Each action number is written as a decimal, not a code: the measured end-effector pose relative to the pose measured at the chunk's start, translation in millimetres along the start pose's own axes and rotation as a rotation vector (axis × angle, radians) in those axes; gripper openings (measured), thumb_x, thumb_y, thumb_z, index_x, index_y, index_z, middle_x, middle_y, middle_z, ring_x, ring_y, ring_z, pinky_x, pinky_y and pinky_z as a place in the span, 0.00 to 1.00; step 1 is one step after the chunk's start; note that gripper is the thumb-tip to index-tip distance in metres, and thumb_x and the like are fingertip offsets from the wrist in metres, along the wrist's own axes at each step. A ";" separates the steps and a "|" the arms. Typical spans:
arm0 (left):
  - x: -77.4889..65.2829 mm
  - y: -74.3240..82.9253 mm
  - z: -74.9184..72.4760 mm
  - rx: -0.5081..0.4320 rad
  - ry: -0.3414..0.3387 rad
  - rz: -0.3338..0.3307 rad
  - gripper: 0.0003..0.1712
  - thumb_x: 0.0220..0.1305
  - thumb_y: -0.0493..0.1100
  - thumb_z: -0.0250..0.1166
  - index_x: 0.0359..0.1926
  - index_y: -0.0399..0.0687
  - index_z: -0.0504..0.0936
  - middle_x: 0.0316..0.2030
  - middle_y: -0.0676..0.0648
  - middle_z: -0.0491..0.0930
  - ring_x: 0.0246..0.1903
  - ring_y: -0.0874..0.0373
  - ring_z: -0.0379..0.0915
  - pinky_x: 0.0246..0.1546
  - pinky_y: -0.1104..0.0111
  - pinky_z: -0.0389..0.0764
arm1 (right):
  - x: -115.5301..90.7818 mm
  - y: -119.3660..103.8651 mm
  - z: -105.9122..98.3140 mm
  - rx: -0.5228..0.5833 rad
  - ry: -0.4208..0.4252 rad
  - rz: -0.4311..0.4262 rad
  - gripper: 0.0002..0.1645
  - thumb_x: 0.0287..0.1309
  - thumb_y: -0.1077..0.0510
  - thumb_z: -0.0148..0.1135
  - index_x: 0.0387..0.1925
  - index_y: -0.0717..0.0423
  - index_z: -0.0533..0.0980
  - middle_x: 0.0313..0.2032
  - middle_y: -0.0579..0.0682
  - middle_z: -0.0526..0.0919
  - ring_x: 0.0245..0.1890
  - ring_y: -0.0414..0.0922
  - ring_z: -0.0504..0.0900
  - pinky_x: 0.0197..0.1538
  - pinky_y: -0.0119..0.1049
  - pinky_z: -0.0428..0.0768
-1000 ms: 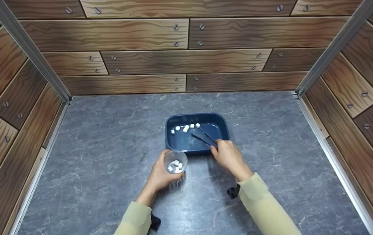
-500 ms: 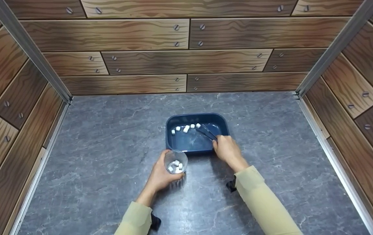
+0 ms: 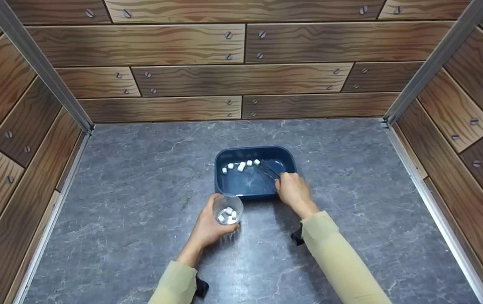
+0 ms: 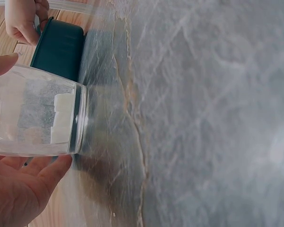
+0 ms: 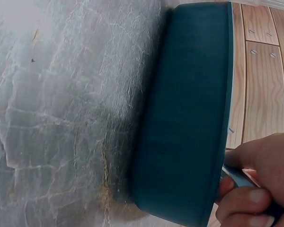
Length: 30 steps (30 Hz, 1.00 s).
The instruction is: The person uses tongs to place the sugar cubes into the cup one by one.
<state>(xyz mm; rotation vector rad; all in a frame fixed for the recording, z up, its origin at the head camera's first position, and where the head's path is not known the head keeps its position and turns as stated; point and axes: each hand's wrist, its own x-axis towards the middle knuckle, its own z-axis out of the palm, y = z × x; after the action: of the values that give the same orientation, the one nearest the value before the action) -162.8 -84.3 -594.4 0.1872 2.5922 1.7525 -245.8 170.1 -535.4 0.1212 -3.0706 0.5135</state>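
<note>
My left hand (image 3: 207, 226) holds a clear cup (image 3: 227, 201) around its side, just in front of a dark blue tray (image 3: 248, 196). Several small white cubes (image 3: 229, 210) lie at the bottom of the cup. My right hand (image 3: 294, 192) grips dark tweezers (image 3: 270, 171) over the tray's right front rim. The tweezers' tips reach into the tray beside the rightmost white cube (image 3: 257, 162); I cannot tell whether they touch it. More white cubes (image 3: 241, 166) lie in a loose row along the tray's back left. In the right wrist view, the tray wall (image 5: 184, 113) hides the tweezers' tips.
The tray and cup stand on a grey marbled surface (image 3: 140, 190). Wood-patterned panels (image 3: 241, 80) rise at the back and on both sides. Metal strips (image 3: 435, 228) run along the side edges.
My right hand has moved slightly forward and left, bringing the tweezers' tips closer together by the rightmost cube. The left hand, cup and tray look unmoved.
</note>
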 end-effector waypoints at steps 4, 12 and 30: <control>0.0 -0.6 0.3 0.005 0.003 0.001 0.57 0.33 0.48 0.83 0.66 0.44 0.64 0.55 0.39 0.75 0.52 0.45 0.72 0.54 0.52 0.73 | 1.6 -0.6 0.1 -0.008 -0.008 0.002 0.14 0.66 0.56 0.58 0.27 0.60 0.78 0.29 0.62 0.82 0.29 0.61 0.82 0.28 0.56 0.78; 0.2 -1.2 0.5 0.015 0.011 0.005 0.58 0.33 0.47 0.83 0.66 0.43 0.64 0.55 0.38 0.75 0.53 0.45 0.72 0.55 0.52 0.73 | 6.1 -0.4 0.9 -0.024 -0.023 0.011 0.14 0.66 0.56 0.58 0.27 0.60 0.79 0.29 0.62 0.82 0.28 0.61 0.82 0.27 0.56 0.78; 0.2 -0.8 0.7 0.005 0.003 -0.002 0.57 0.33 0.46 0.83 0.66 0.43 0.63 0.55 0.38 0.75 0.53 0.45 0.72 0.55 0.52 0.72 | 12.6 -3.5 2.4 -0.048 -0.021 -0.043 0.14 0.66 0.58 0.58 0.28 0.64 0.80 0.29 0.63 0.83 0.29 0.62 0.83 0.31 0.55 0.80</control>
<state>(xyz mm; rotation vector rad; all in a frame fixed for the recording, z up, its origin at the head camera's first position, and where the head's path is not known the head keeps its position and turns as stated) -162.9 -83.9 -595.4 0.1824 2.5984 1.7472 -258.2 165.1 -536.1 0.1917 -3.0908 0.4392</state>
